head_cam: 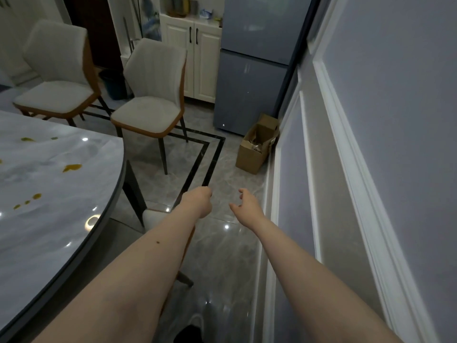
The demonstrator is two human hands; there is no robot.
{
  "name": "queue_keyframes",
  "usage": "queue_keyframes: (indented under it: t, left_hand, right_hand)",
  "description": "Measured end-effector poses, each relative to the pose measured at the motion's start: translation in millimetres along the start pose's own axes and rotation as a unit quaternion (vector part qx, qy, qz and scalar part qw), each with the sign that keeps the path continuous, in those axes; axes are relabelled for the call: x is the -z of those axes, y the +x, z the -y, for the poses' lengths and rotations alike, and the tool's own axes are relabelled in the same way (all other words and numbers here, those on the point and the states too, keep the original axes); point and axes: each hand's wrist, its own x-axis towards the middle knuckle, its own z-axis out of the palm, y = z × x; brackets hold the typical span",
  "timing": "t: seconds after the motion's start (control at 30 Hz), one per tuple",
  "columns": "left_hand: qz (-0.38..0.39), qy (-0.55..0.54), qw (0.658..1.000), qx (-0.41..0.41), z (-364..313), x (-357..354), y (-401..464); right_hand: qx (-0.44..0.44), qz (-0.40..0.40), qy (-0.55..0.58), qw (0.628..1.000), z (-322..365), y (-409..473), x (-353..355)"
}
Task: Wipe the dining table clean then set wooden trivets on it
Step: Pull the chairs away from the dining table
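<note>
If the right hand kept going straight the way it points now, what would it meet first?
The right hand, empty with loosely spread fingers, points forward over bare floor. First in that line looks to be the open cardboard box by the wall, in front of the fridge. Depth is hard to judge.

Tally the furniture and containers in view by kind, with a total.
Chairs: 3
Table: 1
Fridge: 1
Cabinet: 1
Cardboard box: 1
Bucket: 1
Total: 8
</note>
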Motion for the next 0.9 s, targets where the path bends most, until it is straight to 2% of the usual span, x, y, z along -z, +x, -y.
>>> queue_keyframes:
  t: [0.57,0.8,0.9]
  left_hand:
    - [0.011,-0.072,0.995,0.063,-7,78,297]
    - [-0.016,-0.089,0.986,0.141,1,128,430]
    - [-0.021,-0.083,0.984,0.154,-10,160,493]
  right_hand:
    - [0.017,0.046,-0.027,0.998,49,310,73]
    - [0.098,0.1,-0.061,0.988,96,468,91]
    - [0.121,0.108,-0.088,0.983,113,540,122]
